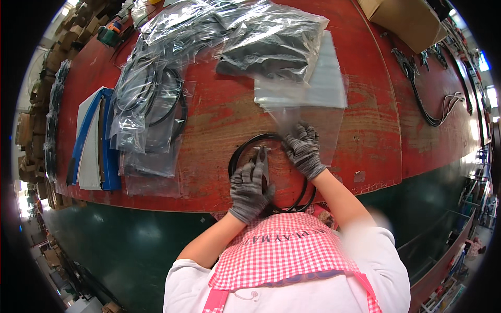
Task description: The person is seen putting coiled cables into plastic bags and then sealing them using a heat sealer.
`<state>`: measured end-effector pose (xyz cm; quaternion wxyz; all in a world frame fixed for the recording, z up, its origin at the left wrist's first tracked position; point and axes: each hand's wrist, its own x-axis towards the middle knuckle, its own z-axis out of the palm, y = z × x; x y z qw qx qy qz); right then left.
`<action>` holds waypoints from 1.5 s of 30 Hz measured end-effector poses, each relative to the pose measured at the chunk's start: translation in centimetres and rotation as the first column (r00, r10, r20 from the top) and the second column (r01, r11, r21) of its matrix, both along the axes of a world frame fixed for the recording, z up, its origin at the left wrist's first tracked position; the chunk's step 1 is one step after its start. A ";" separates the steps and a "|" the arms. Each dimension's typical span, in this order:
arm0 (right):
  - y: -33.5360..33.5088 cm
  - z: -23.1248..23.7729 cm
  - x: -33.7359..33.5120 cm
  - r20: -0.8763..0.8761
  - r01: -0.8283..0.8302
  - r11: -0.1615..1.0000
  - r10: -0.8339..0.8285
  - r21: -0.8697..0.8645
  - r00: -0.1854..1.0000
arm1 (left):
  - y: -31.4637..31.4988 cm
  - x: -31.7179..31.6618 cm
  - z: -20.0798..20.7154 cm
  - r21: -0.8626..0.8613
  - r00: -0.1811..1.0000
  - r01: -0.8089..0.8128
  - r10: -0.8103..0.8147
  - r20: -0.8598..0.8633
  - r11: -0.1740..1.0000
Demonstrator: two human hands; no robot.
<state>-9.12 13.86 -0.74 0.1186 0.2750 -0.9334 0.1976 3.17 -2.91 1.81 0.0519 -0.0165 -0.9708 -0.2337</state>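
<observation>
Both my hands wear grey striped knit gloves. My left hand (250,190) is closed over the left side of a coil of black cable (241,151), its fingers bent toward the middle of the loop. A dark pointed piece shows beside those fingers; its kind I cannot make out. At the coil's upper right, my right hand (304,151) has its fingers curled on a thin clear plastic bag (326,130), which is partly smeared by motion. The coil's lower edge reaches the table's front edge by my apron.
A stack of clear bags (329,78) lies beyond my right hand, under bagged dark goods (266,52). Bagged cable coils (151,99) lie to the left, beside a blue and white file box (107,151). Loose cables (425,112) and a cardboard box (404,21) are at the right.
</observation>
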 end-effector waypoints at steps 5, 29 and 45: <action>0.9 0.2 -1.2 0.137 0.266 0.917 -0.235 -0.299 0.962 | -1.8 -6.2 -0.9 -0.128 0.992 -0.130 0.129 -0.011 0.983; 3.6 4.6 0.9 0.186 0.000 1.000 -0.005 0.027 0.983 | -1.2 -11.1 0.8 0.833 0.864 -0.433 -0.104 0.492 0.344; 4.3 7.9 -2.0 0.100 0.016 0.951 0.016 -0.308 0.995 | -1.0 -9.3 3.3 0.042 0.871 -0.119 0.125 -0.475 0.992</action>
